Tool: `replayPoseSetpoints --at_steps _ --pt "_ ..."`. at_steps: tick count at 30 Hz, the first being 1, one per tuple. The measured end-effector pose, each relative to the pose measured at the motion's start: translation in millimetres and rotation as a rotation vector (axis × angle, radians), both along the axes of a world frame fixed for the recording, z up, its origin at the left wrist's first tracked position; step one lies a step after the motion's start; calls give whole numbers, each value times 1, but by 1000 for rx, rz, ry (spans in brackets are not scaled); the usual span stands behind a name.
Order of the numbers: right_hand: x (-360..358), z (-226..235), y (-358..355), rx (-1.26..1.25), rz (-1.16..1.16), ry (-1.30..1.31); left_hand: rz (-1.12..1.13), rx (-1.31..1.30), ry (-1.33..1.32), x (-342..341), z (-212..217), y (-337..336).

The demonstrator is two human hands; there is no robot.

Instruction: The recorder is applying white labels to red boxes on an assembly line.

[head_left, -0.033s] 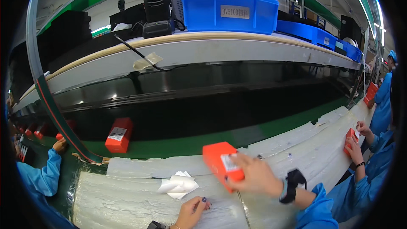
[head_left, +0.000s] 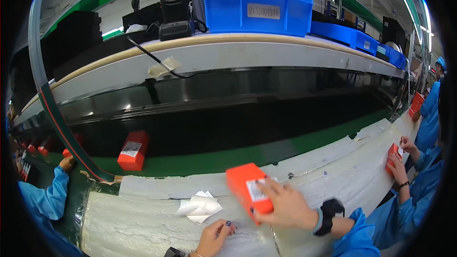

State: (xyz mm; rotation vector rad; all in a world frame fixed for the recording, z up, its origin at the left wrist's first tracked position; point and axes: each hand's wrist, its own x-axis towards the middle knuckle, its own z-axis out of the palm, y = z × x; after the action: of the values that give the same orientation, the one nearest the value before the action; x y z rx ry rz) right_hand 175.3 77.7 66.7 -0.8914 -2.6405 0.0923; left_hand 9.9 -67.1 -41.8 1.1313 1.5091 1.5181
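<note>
Head view: an orange box (head_left: 248, 191) is gripped by the right hand (head_left: 284, 205) over the white padded tabletop (head_left: 143, 219), with the fingers spread across its near face and the thumb under its lower edge. The left hand (head_left: 213, 238) is held loosely curled, fingertips resting on the padding just beside a small pile of white paper slips (head_left: 199, 205); nothing is pinched in it.

A slip of the box is judged possible, since it is held tilted and only at one end; if the grip were loosened it could be dropped onto the padding or onto the slips. The slips, being light and loose, could be brushed aside by either hand.

The box is seen as a small rectangular carton, bright orange, with a white label on the face under the fingers. A second orange box (head_left: 133, 150) stands upright on the green belt (head_left: 285, 145) beyond, well apart.
</note>
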Motion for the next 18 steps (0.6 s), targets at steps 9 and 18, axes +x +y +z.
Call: replayPoseSetpoints --at_steps 9,18 --pt "26 -11 -61 -11 153 -69 -141 -75 98 -7 -3 4" --pt "29 -36 -27 -162 480 -100 -239 107 -170 -1 8 -4"
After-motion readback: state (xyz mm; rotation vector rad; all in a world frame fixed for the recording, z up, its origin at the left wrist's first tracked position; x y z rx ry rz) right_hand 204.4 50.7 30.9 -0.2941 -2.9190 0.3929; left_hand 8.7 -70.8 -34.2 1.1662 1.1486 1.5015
